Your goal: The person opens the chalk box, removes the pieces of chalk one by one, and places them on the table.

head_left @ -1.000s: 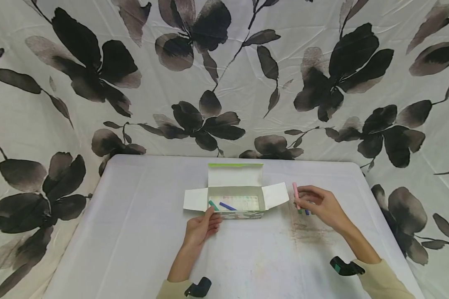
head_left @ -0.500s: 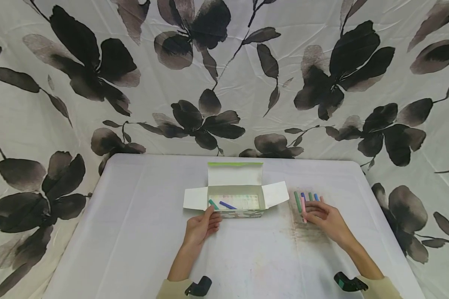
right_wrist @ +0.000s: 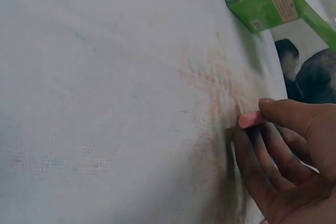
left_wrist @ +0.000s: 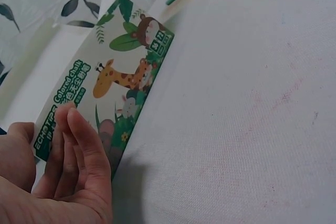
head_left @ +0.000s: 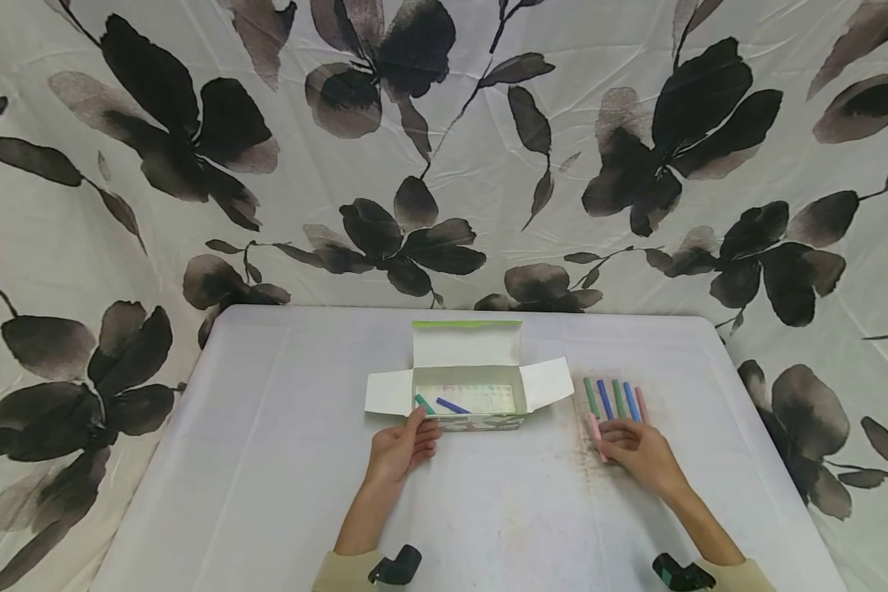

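Note:
An open cardboard box (head_left: pixel 481 423), printed "Colored chalk" with cartoon animals (left_wrist: pixel 119 80), sits at mid-table with its lid and side flaps spread. Inside it lie a green chalk stick (head_left: pixel 424 404) and a blue chalk stick (head_left: pixel 453 406). My left hand (head_left: pixel 401 450) holds the box's front wall near its left corner, thumb over the rim and fingers against the printed face. To the right, my right hand (head_left: pixel 640 454) pinches a pink chalk stick (right_wrist: pixel 251 119) between thumb and fingers, low over the table, just in front of a row of chalk sticks (head_left: pixel 618 399).
The row holds several sticks in green, blue and pink, side by side right of the box. Chalk smudges (right_wrist: pixel 210 85) mark the white tablecloth around them. A flower-printed cloth (head_left: pixel 444 164) hangs behind the table's far edge.
My right hand has brought the pink chalk stick down and toward the near side, from beside the right flap to the front of the row, uncovering the row. The left hand stays on the box.

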`<state>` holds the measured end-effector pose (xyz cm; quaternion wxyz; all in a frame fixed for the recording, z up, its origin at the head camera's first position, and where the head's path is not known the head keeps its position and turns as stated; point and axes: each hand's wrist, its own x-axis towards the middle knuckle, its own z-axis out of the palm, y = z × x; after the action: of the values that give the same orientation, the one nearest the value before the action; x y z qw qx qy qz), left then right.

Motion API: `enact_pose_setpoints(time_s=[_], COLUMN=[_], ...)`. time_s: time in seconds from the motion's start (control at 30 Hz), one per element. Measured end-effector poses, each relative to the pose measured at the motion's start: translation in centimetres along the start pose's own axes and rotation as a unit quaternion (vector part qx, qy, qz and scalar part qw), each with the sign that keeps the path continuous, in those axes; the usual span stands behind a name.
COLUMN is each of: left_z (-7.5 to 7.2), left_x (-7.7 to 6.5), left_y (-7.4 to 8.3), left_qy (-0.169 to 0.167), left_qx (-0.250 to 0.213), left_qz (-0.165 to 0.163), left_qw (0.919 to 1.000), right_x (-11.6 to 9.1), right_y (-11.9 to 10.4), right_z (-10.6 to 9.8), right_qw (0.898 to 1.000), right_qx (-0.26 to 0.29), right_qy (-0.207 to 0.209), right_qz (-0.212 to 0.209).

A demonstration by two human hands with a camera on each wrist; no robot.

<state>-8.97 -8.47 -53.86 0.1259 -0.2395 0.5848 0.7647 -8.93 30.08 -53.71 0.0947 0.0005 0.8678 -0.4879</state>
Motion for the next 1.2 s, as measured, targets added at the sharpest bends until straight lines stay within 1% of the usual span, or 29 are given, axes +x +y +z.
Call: enact_pose_setpoints(time_s=[0.17, 0.3, 0.5, 0.6, 0.7, 0.87, 1.07, 1.2], left_z=[-0.1, 0.0, 0.2, 0.1, 0.0, -0.1, -0.1, 0.0], left_x=[-0.1, 0.0, 0.2, 0.3, 0.3, 0.2, 0.3, 0.3], left_y=[0.0, 0.0, -0.1, -0.1, -0.1, -0.1, -0.2, -0.2], left_qy=[-0.005, -0.008, -0.007, -0.005, -0.002, -0.001, -0.003, -0.004], left_qx=[0.001, -0.004, -0.004, -0.005, -0.008, -0.011, -0.014, -0.009], left_qz=[0.004, 0.004, -0.002, -0.002, 0.0, 0.001, -0.002, -0.002], left_qw=[1.0, 1.0, 1.0, 1.0, 1.0, 0.9999, 0.9999, 1.0], right_x=[0.0, -0.1, 0.0, 0.3, 0.7, 1.5, 2.5, 3.2], right_y=[0.1, -0.4, -1.2, -1.9, -2.6, -3.9, -5.9, -7.1], right_z=[0.6, 0.7, 0.5, 0.2, -0.2, -1.0, -1.7, -2.0], right_qw=[0.998, 0.995, 0.994, 0.992, 0.989, 0.985, 0.981, 0.977], right_qx=[-0.064, -0.091, -0.106, -0.12, -0.133, -0.132, -0.136, -0.14], right_qy=[0.021, 0.025, 0.018, 0.027, 0.042, 0.059, 0.075, 0.082], right_qz=[-0.002, -0.014, -0.025, -0.037, -0.058, -0.098, -0.12, -0.14])
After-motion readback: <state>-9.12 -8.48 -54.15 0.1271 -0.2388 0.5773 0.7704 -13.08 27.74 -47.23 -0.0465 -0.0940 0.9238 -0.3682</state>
